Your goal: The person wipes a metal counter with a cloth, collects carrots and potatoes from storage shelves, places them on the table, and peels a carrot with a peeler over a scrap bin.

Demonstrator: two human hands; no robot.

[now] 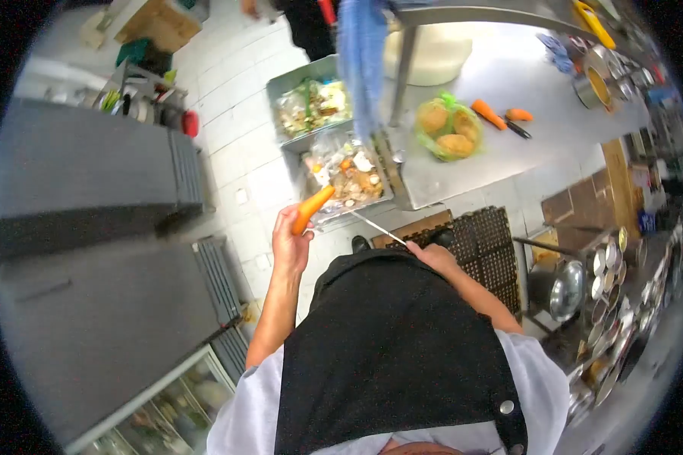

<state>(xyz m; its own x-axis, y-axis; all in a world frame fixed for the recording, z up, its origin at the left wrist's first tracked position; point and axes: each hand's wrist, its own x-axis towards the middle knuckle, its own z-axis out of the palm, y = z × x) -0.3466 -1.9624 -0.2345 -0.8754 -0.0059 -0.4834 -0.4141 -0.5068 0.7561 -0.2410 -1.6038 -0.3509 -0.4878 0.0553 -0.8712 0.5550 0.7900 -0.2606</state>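
My left hand (290, 241) is closed around an orange carrot (313, 209), which points up and away over the near bin of food scraps (349, 178). In my right hand (435, 259) is a knife (378, 227), its thin pale blade seen nearly edge-on and reaching toward the bin; my fingers hide the handle. On the steel table (463, 171) ahead to the right lie another carrot (489, 114), a shorter carrot piece (519, 114) and a small dark-handled tool (517, 130). A green plastic bag (448, 127) beside them holds several round brownish things.
A second scrap bin (312, 102) stands beyond the near one. A blue cloth (360, 68) hangs by the table leg. Grey cabinets (91, 280) line the left, a black rubber mat (478, 254) covers floor at right, and pots and pans (566, 290) crowd the far right. Another person (305, 29) stands ahead.
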